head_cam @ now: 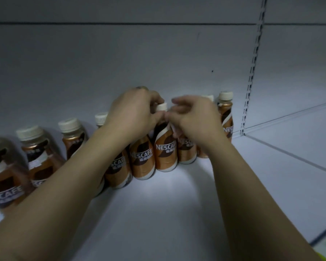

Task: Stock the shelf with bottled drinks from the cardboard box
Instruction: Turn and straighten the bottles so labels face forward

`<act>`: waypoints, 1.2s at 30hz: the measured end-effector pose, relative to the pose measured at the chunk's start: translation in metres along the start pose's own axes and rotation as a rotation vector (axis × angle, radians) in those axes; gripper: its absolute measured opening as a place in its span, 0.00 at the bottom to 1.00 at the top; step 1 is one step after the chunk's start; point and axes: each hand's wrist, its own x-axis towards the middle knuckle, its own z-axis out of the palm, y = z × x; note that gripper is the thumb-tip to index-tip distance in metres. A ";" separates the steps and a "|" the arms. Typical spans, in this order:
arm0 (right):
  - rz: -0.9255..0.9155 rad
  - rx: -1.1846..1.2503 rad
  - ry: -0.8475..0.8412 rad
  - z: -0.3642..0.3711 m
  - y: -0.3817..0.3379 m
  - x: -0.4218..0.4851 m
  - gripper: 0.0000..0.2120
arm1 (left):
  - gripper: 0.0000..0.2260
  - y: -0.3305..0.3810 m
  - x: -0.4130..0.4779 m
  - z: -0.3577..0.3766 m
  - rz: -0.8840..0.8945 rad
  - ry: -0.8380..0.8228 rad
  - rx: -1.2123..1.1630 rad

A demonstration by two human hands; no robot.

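A row of brown Nescafe coffee bottles with cream caps stands along the back of the white shelf (158, 204). My left hand (132, 113) is closed over the top of one bottle (142, 162) near the middle of the row. My right hand (194, 121) grips the neck of another bottle (186, 151) just to the right. Between them stands a bottle (166, 149) with its cap showing, and my thumbs meet at its neck. The cardboard box is not in view.
More bottles (36, 157) run to the left edge, and one bottle (226, 113) ends the row on the right. A slotted upright (252, 72) divides this bay from the neighbouring shelf (299, 147). The white back panel (120, 53) rises behind the row.
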 end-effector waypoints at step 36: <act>-0.098 -0.369 0.195 -0.046 0.089 0.017 0.22 | 0.16 0.073 0.069 0.024 0.014 -0.236 0.143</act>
